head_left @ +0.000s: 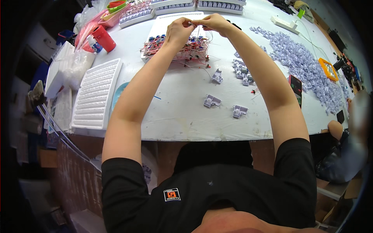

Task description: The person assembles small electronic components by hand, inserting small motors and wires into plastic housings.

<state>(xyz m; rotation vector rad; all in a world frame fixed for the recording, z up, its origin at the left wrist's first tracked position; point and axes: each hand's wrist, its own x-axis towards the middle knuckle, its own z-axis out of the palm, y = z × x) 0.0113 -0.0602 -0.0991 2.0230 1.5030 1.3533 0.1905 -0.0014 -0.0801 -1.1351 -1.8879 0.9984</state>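
Observation:
My left hand (179,32) and my right hand (215,24) meet at the far middle of the table, fingertips pinched together. A small part sits between them, too tiny to make out. Below them lies a tangled bundle of red-wired components (188,52) with blue and black pieces, on a white foam tray (165,22). Three pale lilac plastic housings (211,101) rest apart on the table nearer to me. Several more housings (243,73) are grouped beside my right forearm, some with metal-looking parts in them.
A large heap of lilac plastic parts (301,66) covers the right side, near a phone (295,90) and an orange tray (328,70). A ridged white tray (97,93) and a red cup (104,38) stand left. Filled trays (221,6) line the back. Another person's arm (351,132) is at right.

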